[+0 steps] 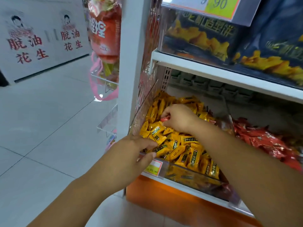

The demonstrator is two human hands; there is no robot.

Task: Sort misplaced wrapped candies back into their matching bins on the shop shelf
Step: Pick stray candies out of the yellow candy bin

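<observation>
Fingertips [167, 124] of the right hand [179, 119] pinch a red candy [164, 119] inside the yellow bin [183, 168]; the left hand [131, 153] holds its front rim, thumb outside.

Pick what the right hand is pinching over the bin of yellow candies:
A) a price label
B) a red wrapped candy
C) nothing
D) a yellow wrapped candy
B: the right hand pinches a red wrapped candy in its fingertips, just above the yellow candies.
</observation>
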